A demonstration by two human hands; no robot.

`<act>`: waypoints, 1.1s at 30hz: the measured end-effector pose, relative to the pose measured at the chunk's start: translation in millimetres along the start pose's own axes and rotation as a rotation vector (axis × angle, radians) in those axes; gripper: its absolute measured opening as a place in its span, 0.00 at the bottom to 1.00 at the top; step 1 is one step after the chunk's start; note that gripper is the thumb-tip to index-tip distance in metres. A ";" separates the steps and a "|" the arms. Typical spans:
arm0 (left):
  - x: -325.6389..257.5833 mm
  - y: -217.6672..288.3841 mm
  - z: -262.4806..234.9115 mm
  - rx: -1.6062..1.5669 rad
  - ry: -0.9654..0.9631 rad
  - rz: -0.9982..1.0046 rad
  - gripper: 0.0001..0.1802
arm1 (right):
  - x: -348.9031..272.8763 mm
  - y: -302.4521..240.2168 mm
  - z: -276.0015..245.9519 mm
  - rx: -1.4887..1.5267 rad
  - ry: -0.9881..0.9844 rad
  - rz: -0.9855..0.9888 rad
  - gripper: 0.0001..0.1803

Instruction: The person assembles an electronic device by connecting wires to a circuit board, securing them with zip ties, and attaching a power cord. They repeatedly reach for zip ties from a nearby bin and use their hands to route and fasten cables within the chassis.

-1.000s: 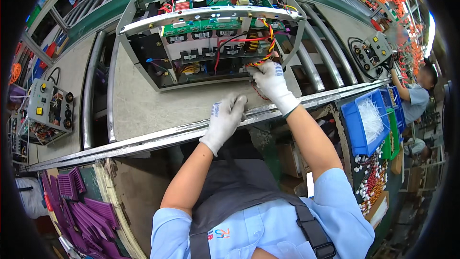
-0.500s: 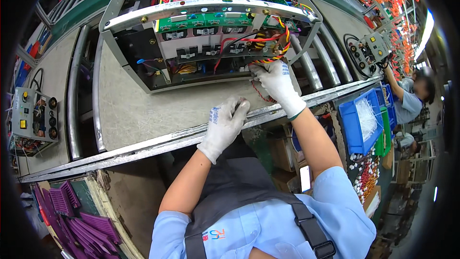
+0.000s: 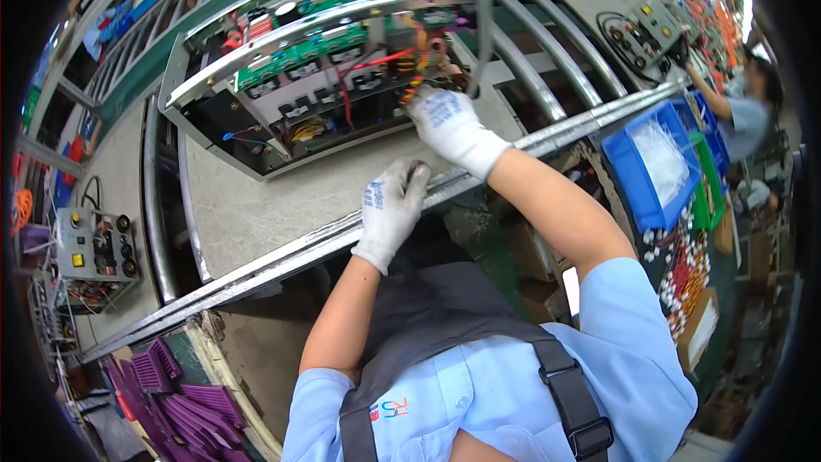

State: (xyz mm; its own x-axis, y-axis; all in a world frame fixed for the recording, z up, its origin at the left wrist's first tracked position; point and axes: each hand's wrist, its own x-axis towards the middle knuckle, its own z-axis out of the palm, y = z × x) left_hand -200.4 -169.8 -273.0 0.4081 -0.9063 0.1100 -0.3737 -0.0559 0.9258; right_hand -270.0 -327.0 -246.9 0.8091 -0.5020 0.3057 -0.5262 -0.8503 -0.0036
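An open metal chassis (image 3: 333,133) stands on the work surface, with green circuit boards (image 3: 301,61) and loose wiring inside. At its right front corner, my right hand (image 3: 453,127), in a white glove, has its fingers closed at a twisted yellow, red and black wire bundle (image 3: 416,68). Its fingertips are partly hidden by the glove and wires. My gloved left hand (image 3: 392,210) hovers by the front metal rail, apart from the chassis. Its fingers are curled with thumb and forefinger together; a small dark spot shows between them, too small to name.
Metal rollers (image 3: 532,77) run right of the chassis. Testing boxes with knobs stand at left (image 3: 96,248) and far right (image 3: 648,34). A blue bin (image 3: 654,162) holds white strips. Purple plastic parts (image 3: 184,402) lie lower left. Another person (image 3: 751,111) works at far right.
The whole view has swung, so the chassis sits farther left and tilted. My right hand stays at the wires, its forearm more slanted. The red-black wire dangling below it no longer shows.
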 end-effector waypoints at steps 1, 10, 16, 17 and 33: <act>3.0 3.6 -2.8 0.103 -0.033 -0.008 0.14 | 8.6 -0.2 -5.9 0.091 -0.086 0.044 0.10; -23.5 7.9 -32.2 0.071 0.029 -0.033 0.14 | -75.1 3.2 -10.0 -0.005 0.115 0.027 0.09; 0.6 7.6 -49.9 0.091 0.058 0.020 0.15 | -77.5 13.2 -32.0 0.438 0.019 -0.070 0.10; 7.7 6.0 -52.6 0.109 0.069 0.028 0.15 | -79.6 17.6 -34.4 0.680 0.031 0.019 0.11; 72.2 10.7 -30.3 0.704 0.230 0.335 0.15 | -28.2 -15.4 19.0 0.830 0.489 0.320 0.16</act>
State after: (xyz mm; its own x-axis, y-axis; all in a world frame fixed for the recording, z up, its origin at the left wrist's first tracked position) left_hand -149.7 -223.1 -244.3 0.3138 -0.8174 0.4832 -0.9114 -0.1166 0.3948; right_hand -279.7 -302.7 -273.5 0.3680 -0.7640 0.5300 -0.2004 -0.6217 -0.7572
